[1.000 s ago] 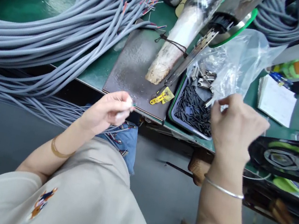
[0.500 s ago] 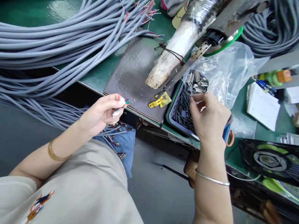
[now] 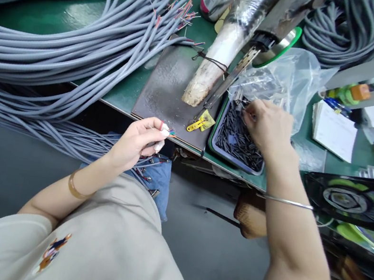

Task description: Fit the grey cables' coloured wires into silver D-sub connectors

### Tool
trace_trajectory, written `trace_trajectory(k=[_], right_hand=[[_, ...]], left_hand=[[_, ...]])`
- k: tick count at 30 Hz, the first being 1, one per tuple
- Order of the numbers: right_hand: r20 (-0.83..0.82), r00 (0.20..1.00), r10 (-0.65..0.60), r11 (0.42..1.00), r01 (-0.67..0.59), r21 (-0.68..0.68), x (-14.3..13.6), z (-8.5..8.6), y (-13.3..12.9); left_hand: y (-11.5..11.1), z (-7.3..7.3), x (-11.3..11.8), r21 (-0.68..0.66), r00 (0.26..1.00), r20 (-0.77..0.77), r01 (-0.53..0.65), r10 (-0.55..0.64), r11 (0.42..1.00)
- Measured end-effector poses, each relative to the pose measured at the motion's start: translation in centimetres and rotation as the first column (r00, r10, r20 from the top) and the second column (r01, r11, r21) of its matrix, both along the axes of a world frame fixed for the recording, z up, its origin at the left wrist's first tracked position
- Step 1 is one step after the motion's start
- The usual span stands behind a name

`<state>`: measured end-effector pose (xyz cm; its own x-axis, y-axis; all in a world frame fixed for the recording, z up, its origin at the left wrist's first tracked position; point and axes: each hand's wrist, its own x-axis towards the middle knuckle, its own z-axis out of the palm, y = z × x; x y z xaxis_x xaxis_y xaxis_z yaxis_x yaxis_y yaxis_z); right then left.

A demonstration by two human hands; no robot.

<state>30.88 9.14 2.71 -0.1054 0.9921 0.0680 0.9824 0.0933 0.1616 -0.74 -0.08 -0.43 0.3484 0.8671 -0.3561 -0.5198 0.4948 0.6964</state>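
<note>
Landmark: the tray point(image 3: 240, 165) on the green bench point(image 3: 82, 15). Our right hand point(image 3: 271, 126) is over its far right part, thumb and index bent close together by the metal connectors point(image 3: 239, 102); we can't tell whether they grip one. Black tubes point(image 3: 234, 138) fill the tray's near part. Our left hand point(image 3: 135, 143) is left of the tray, well apart from it, thumb and forefinger pinching thin coloured wires point(image 3: 172, 133) whose tips point toward the tray. Just left of the tray: dark plate point(image 3: 163, 78), yellow tag point(image 3: 197, 123) on its near right corner. Farther left, grey cables point(image 3: 61, 52), ends stripped. Clear bag point(image 3: 296, 75) sits at the tray's far side. Right of the tray we have a notepad point(image 3: 336, 127) and, nearer us, a black fan point(image 3: 345, 199).
</note>
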Motion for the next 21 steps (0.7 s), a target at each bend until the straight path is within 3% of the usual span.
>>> trace_trajectory(k=[2,4,6,9,10,13,15,17,19,21], right_hand=[[0.0,1.0,-0.011,1.0,0.011,0.025,0.1,0.3,-0.3],[-0.066,0.997,-0.029,0.99,0.038,0.138,0.2,0.7,-1.3],[-0.23,0.973,0.002,0.951,0.069,0.302,-0.2,1.3,-3.2],[-0.491,0.862,0.127,0.868,0.144,0.476,-2.0,2.5,-7.0],[-0.603,0.784,0.148,0.854,0.206,0.477,-2.9,2.8,-8.3],[-0.882,0.404,0.242,0.874,0.304,0.379,-5.7,3.2,-11.6],[-0.943,0.202,0.265,0.896,0.311,0.318,-7.5,2.8,-13.0],[-0.966,0.056,0.253,0.914,0.313,0.258,-8.9,1.8,-13.5],[-0.966,-0.009,0.259,0.915,0.323,0.242,-10.2,0.6,-13.4],[-0.954,0.035,0.299,0.881,0.373,0.29,-11.2,-0.6,-13.2]], left_hand=[[-0.2,-0.1,0.2,0.034,1.0,-0.014,-0.025,0.025,0.999],[-0.4,-0.2,0.4,0.062,0.998,-0.028,-0.046,0.047,0.997],[-0.5,-0.3,0.5,0.087,0.997,-0.044,-0.067,0.071,0.994],[-0.5,-0.3,0.8,0.123,0.993,-0.059,-0.089,0.097,0.988],[-0.5,-0.3,0.9,0.134,0.993,-0.064,-0.091,0.1,0.987],[-0.5,-0.1,1.4,0.16,0.991,-0.092,-0.078,0.094,0.984],[-0.5,0.1,1.8,0.167,0.989,-0.124,-0.065,0.086,0.984],[-0.5,0.2,2.1,0.174,0.985,-0.152,-0.053,0.08,0.983],[-0.5,0.3,2.4,0.18,0.983,-0.168,-0.045,0.076,0.983],[-0.6,0.4,2.7,0.198,0.983,-0.17,-0.042,0.076,0.979]])
